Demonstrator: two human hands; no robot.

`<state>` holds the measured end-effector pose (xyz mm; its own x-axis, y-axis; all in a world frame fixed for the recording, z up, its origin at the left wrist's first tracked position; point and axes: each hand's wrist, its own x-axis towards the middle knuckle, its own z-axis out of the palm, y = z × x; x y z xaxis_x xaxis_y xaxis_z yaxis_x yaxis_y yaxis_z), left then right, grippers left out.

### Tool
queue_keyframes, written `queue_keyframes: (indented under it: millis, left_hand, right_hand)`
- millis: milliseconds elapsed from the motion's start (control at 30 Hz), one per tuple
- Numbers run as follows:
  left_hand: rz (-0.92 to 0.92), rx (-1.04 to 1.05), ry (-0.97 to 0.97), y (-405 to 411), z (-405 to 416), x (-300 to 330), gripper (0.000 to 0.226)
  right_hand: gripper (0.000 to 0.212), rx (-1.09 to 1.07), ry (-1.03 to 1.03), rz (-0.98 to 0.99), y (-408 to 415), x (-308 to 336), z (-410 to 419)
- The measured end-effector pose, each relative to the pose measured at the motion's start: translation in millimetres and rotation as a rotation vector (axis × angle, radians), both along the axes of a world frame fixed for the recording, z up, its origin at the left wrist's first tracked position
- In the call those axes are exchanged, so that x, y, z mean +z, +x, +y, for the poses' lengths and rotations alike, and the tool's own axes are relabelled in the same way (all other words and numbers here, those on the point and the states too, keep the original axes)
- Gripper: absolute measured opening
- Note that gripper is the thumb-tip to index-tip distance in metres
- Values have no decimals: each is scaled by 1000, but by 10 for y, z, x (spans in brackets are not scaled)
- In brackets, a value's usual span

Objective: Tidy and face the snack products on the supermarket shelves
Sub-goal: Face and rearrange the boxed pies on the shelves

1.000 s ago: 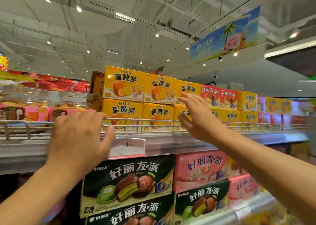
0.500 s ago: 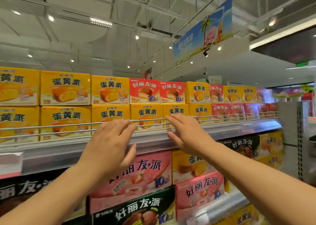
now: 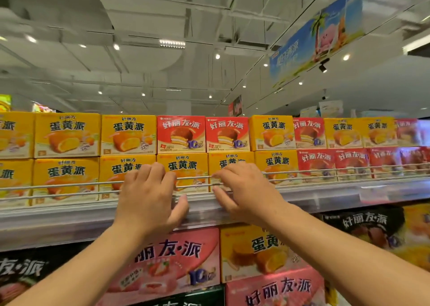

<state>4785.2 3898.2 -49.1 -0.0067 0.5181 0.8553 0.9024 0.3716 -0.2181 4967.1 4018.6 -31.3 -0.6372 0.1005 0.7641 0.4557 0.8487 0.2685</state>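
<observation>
A wide supermarket aisle is seen under a white ceiling with spot lamps, and a hanging banner [image 3: 316,38] is hung at the upper right. The top shelf [image 3: 69,222] runs across the view, its front edge guarded by a wire rail [image 3: 69,185]. Two tiers of snack boxes are stacked behind the rail, their long axes lying along the shelf edge: yellow boxes [image 3: 67,134] toward the left end, red boxes [image 3: 181,134] mixed in at the middle and right.

The lower-tier yellow box [image 3: 186,166] lies straight ahead of both hands, just behind the rail, between them. The left hand [image 3: 149,201] is held spread, fingers straight over the rail, nothing gripped. The right hand [image 3: 246,189] is likewise spread with its fingertips at the rail, holding nothing. Both are judged about equally near. Below the shelf edge, pink boxes [image 3: 176,259] are faced forward.
</observation>
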Motion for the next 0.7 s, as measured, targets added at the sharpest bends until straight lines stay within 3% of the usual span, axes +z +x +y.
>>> queue_keyframes:
  millis: [133,367,433,600,700]
  left_hand:
    - [6,-30,63,-42,69,-29,42]
    - [9,-63,79,-83,64,-80,44]
    - [-5,-69,73,-91,64,-95,44]
    - [-13,-76,72,-106,65,-99,45]
    - [-6,-78,70,-110,70,-93,45]
  right_hand:
    - [31,-22,115,101,99,567,153]
    - [90,-344,-46,-115,-92,1308,398]
    - [86,-338,-84,-140,-155,1302,421]
    - [72,-398,111,-31,-152,1339,374]
    - [68,-308,9,25,-120,1300,347]
